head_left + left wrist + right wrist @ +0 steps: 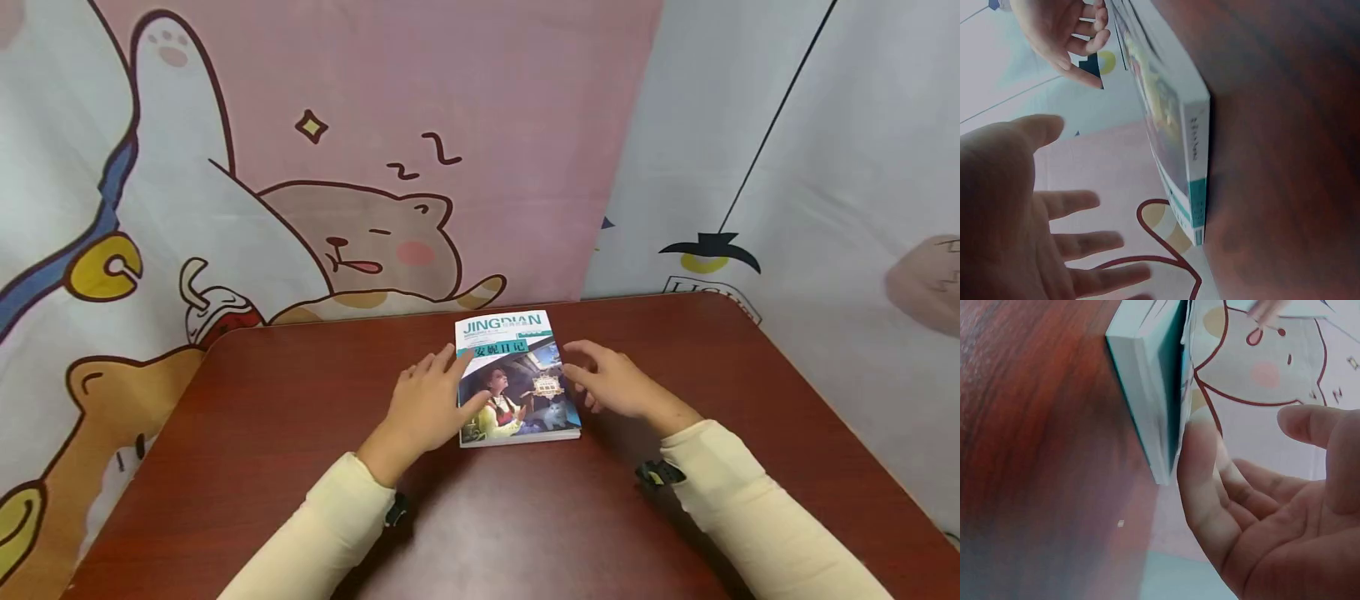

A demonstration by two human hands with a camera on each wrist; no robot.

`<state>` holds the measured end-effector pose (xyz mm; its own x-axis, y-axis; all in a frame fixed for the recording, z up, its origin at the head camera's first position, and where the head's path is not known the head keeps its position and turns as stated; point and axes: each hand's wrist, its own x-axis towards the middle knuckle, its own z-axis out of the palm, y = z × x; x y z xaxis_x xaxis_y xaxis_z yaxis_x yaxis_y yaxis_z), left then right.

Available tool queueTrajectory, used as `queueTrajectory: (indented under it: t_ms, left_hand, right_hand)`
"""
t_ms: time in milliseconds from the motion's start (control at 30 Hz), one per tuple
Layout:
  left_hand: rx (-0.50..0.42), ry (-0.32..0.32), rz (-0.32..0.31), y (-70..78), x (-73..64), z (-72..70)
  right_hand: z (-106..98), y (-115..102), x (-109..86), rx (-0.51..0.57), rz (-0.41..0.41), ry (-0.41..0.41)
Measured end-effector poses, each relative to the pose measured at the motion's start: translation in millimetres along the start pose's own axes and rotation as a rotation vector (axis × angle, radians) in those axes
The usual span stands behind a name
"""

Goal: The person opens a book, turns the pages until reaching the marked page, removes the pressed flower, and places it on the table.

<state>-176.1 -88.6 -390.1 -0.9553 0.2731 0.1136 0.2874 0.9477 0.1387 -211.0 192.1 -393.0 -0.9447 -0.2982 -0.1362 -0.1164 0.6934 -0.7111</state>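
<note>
Room above book [519, 387] — near side of table [517, 525] passable too; printed cloth [525, 125] (upright) bars far edge.

Book [517, 392]: the left grip [429, 404] is covering the left end of its title strip in the head view; its fine print is proving too small to read.
Left grip: its palm is running past the left wrist view's left edge.
Right grip [622, 385]: its heel is running past the right wrist view's right edge.
Sleeves [322, 517]: head view's bottom is cutting both.
Table [517, 525]: its near edge is lying outside the head view.
Backdrop lettering [693, 287]: the table is hiding its lower part.
</note>
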Motion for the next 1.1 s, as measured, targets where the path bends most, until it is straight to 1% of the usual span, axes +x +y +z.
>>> queueTrajectory:
  t_ms: [67,167,233,300,400,467,667,800,900,967,1100]
  left_hand:
    - [0.008,-0.042,0.024,3.9,0.8,3.9]
    - [0.033,-0.096,0.060,7.8,1.7,10.6]
    - [0.046,-0.118,0.092,9.7,2.4,14.6]
    - [0.050,-0.134,0.132,11.8,3.1,17.1]
    - [0.050,-0.163,0.178,14.5,3.4,18.8]
    - [0.048,-0.188,0.194,15.8,2.7,19.2]
    - [0.029,-0.251,0.199,18.5,0.9,20.5]
    - [0.005,-0.262,0.194,19.0,1.1,20.8]
    - [-0.002,-0.258,0.193,17.9,0.5,22.1]
    - [0.001,-0.249,0.200,16.8,0.0,23.2]
    - [0.006,-0.221,0.214,14.4,1.3,26.8]
  right_hand:
    - [-0.2,8.7,2.6,0.122,0.039,-0.054]
    - [0.1,20.4,5.1,0.272,0.087,-0.147]
    - [1.0,26.6,6.5,0.358,0.116,-0.213]
    - [2.1,30.4,7.6,0.413,0.137,-0.263]
    - [4.2,33.0,9.9,0.451,0.140,-0.320]
    - [5.4,33.4,11.3,0.457,0.138,-0.342]
    - [3.0,36.6,11.3,0.482,0.149,-0.399]
    - [-1.0,43.2,10.8,0.510,0.127,-0.450]
    - [-1.0,50.2,11.0,0.536,0.104,-0.492]
    - [0.4,55.3,11.9,0.560,0.091,-0.513]
    - [4.4,65.4,16.7,0.610,0.076,-0.522]
